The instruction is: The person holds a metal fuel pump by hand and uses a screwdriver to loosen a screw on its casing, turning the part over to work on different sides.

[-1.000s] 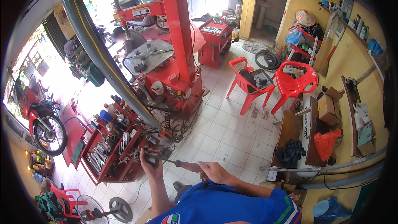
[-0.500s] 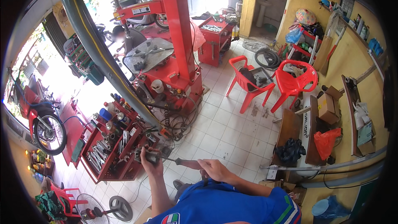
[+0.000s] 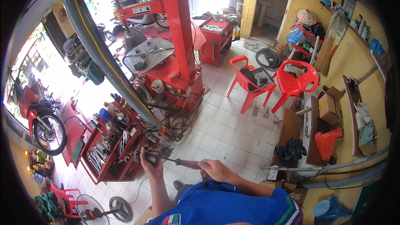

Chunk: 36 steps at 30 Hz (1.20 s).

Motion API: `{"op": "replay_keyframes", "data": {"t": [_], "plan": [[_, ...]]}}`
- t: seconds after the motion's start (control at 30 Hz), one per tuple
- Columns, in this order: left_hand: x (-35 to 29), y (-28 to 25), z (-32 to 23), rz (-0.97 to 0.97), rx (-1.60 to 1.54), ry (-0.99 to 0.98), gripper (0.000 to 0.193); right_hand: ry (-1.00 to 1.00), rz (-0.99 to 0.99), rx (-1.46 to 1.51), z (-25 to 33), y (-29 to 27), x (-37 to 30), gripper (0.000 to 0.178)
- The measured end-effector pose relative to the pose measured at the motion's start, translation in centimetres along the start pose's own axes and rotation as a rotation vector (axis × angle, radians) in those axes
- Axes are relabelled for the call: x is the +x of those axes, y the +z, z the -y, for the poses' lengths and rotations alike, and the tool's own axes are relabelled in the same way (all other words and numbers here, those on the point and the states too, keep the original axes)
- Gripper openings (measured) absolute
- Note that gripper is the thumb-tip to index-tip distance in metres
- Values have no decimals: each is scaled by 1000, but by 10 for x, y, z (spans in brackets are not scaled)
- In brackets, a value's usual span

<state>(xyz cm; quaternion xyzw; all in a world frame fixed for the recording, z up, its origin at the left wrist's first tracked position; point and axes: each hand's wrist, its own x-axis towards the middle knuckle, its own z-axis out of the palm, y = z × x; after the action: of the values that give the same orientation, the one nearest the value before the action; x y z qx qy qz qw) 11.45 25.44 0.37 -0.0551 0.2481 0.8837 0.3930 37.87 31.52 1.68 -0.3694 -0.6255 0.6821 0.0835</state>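
Observation:
My left hand (image 3: 152, 167) is closed round a dark grey metal part (image 3: 151, 157), held up in front of me beside the red tool cart. The part is small in the view and its exact kind does not show. In my right hand (image 3: 217, 171) is what looks like a screwdriver (image 3: 187, 163), with a brown handle, a dark collar and a thin shaft. The shaft points left and its end meets the metal part or lies right against it; the tip itself is hidden. My right fingers wrap the handle's end.
The red tool cart (image 3: 109, 174) holds wrenches, sockets and spray cans. Behind it stands a red tyre-changing machine (image 3: 180, 37), with a thick grey post (image 3: 96, 46) slanting across. Two red plastic chairs (image 3: 287, 86) stand right. A fan (image 3: 95, 208) is lower left. Another person works at the back.
My right hand's fingers have curled in more round the handle, and the hand has shifted slightly. My left hand and the metal part have hardly moved.

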Motion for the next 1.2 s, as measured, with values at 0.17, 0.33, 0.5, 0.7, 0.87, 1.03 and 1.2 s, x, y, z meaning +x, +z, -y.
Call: {"op": "replay_keyframes", "data": {"t": [0.17, 0.33, 0.5, 0.7, 0.87, 1.03, 1.2], "plan": [[6, -11, -3, 16, -6, -21, 15, -375, -159, -147, 12, 11, -10, 42], [1, -4, -2, 0, -6, 8, 17, -133, -90, 88, 17, 8, -9, 39], [1, -3, -3, 39, -35, 17, 18, 10, -31, -15, 14, 6, 3, 36], [4, -7, -10, 41, -27, 37, 17, -320, -206, 31, 10, 20, -3, 42], [-3, -5, -8, 36, -36, 30, 15, 16, -13, 145, 14, 10, -3, 46], [-3, -8, -5, 11, -33, 34, 14, -122, -77, -66, 3, 16, 1, 47], [0, -13, -10, 6, 0, 87, 14, -434, -258, 37, 10, 26, -3, 45]]}}
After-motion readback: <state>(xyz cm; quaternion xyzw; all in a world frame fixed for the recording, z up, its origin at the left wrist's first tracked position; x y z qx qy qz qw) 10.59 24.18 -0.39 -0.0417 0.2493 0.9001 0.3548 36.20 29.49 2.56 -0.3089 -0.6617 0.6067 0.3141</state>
